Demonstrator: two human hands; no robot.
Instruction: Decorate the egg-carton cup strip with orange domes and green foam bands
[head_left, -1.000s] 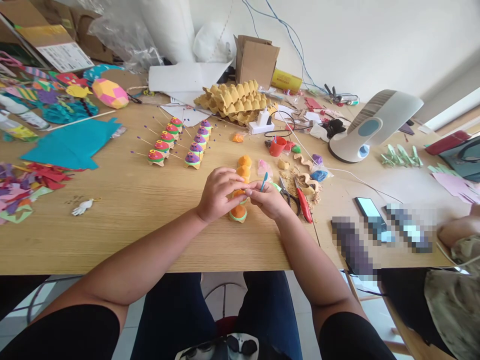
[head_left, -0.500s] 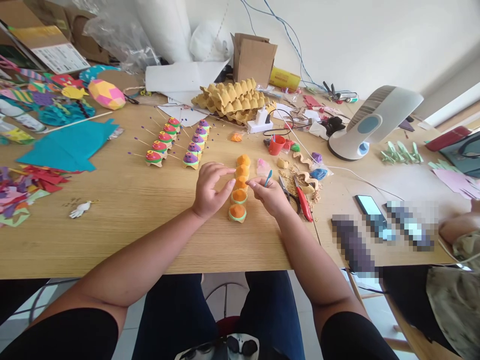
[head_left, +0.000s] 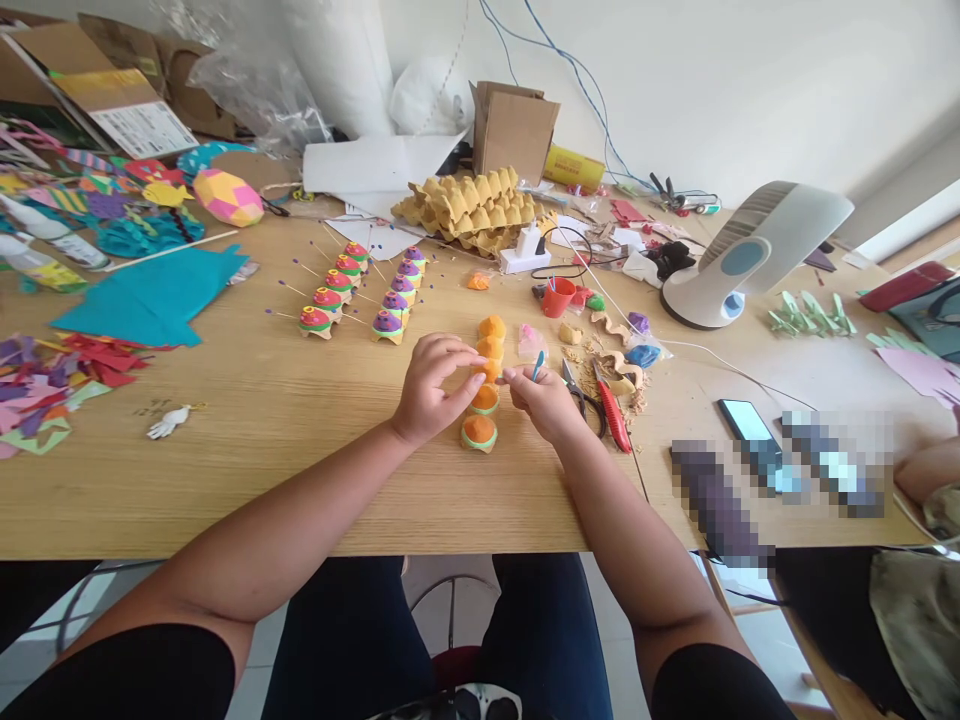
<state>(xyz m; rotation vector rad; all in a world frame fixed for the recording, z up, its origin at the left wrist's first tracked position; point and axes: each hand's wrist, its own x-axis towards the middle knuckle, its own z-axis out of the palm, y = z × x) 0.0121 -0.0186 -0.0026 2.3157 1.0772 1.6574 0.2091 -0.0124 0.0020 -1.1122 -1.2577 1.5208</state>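
Note:
A row of orange clay-topped egg-carton cups (head_left: 481,431) runs away from me on the wooden table (head_left: 262,440). My left hand (head_left: 429,390) curls over the middle cups, fingertips touching one of them. My right hand (head_left: 541,400) is pinched on a small blue clay tool (head_left: 537,364) right beside the same cups. The two hands almost meet above the row.
Two rows of painted cups with pins (head_left: 360,290) stand behind. Scissors (head_left: 576,385) and a red cutter (head_left: 613,415) lie to the right, then a white fan (head_left: 750,255), a phone (head_left: 742,425), egg cartons (head_left: 469,205), teal paper (head_left: 150,290). Another person's arm (head_left: 926,470) rests at far right.
The hands parted briefly half a second ago, then closed in again over the cup row. The camera shifted slightly.

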